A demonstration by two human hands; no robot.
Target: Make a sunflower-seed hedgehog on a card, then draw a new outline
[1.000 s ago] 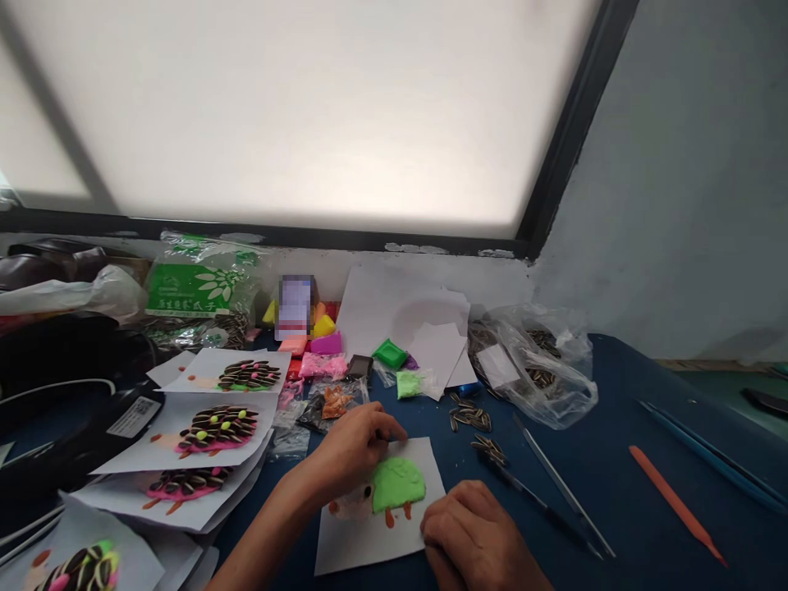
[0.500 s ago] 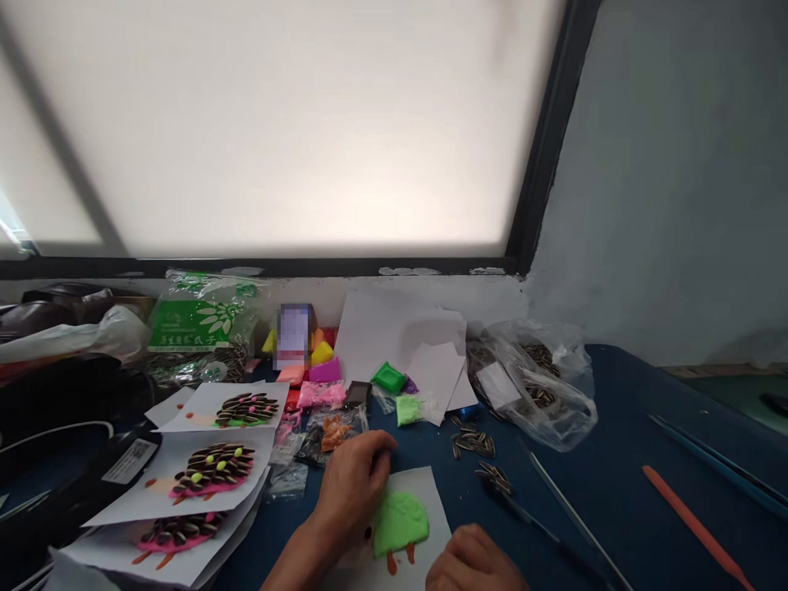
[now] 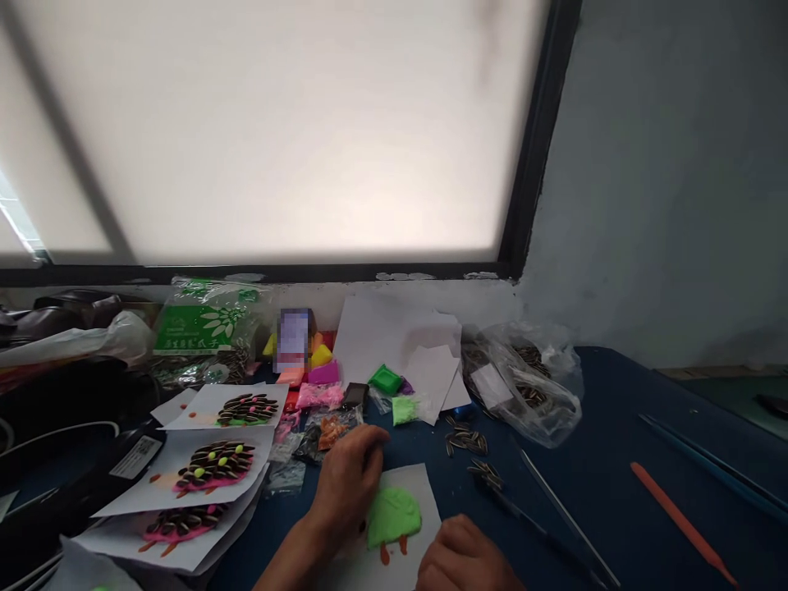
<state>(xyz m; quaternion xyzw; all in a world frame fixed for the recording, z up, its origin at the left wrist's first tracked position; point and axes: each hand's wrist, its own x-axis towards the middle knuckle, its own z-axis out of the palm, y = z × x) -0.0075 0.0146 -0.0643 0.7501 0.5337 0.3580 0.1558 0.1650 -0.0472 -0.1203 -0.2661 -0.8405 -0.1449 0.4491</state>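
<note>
The green clay body [image 3: 394,519] lay on the white card [image 3: 401,570] at the near centre of the worktop [image 3: 600,386]. During the last second, the left hand [image 3: 350,474] had shifted, masking more of the body's left side; the clay showed no visible progress. Left fingers were curled; the right hand [image 3: 465,560] was bent at the card's right edge. Any grasp could not be determined. Far right, a clear plastic bag [image 3: 557,425] contained sunflower seeds [image 3: 530,359]; far left, a green-printed bag [image 3: 197,330] contained more.

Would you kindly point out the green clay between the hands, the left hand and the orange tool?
Green clay [image 3: 395,519]: head view, middle of its domed shape.
Left hand [image 3: 348,474]: head view, back of the hand.
Orange tool [image 3: 680,523]: head view, middle of its length.
</note>
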